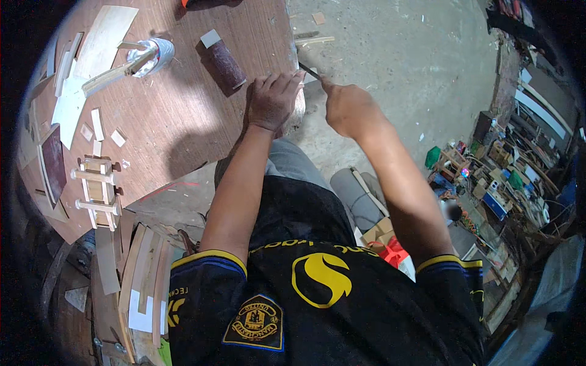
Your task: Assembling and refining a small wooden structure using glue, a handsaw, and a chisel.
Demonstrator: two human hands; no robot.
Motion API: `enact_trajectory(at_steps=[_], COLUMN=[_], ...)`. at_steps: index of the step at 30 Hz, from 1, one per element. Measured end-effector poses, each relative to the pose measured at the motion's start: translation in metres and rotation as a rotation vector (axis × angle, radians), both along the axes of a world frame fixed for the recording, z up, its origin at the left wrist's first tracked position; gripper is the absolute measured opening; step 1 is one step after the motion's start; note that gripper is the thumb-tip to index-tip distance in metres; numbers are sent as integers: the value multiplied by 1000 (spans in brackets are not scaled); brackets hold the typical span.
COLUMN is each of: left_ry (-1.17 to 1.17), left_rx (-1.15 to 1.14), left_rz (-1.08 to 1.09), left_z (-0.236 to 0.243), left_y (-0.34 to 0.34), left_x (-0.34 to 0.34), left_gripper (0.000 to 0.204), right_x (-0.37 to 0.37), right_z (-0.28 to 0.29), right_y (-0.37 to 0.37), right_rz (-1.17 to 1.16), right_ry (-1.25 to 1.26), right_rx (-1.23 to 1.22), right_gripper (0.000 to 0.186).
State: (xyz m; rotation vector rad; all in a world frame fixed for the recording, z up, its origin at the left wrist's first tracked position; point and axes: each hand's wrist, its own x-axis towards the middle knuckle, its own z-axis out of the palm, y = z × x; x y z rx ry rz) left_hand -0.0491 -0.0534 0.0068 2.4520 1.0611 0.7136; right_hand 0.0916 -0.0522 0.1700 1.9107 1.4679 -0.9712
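My left hand (273,99) presses down at the right edge of the brown wooden table (183,91), its fingers bent together and the thumb hidden. What lies beneath those fingers is hidden; a small pale flat piece (313,74) shows just past the fingertips. In my right hand (353,110), a little beyond the table edge, is a thin dark-bladed tool (310,71). Its blade points toward the left fingertips, and the fist covers its handle. Close to my left hand lies a block wrapped in dark red sandpaper (227,66), with one end pale.
A white container (157,56) with wooden sticks stands farther left, near thin pale wood sheets (110,30). A small wooden frame with crossbars (97,186) sits at the table's left. Boards (143,274) lean below it. Cluttered scrap (494,183) covers the floor at right.
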Motion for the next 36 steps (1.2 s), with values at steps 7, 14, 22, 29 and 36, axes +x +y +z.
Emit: enact_trajectory(at_steps=[7,14,22,29,36], left_ry=[-4,73,102,-2,89], left_rx=[-46,-189,-222,-126,33], left_rz=[-1,18,60,286,378], left_z=[-1,17,34,17,-8], left_y=[3,4,17,50,56], left_x=[-4,-1,8,48,54], left_gripper=[33,34,25,22,37], right_x=[-8,-10,-14,-14,-10], right_z=[16,25,17,16,14], right_y=[0,-5,-13,-9,-6], right_rz=[55,0,-52,-107,-140], right_ry=[68,-17,-29,15,77], right_rx=[162,211,203,224,226], right_gripper=[51,46,46,36,36])
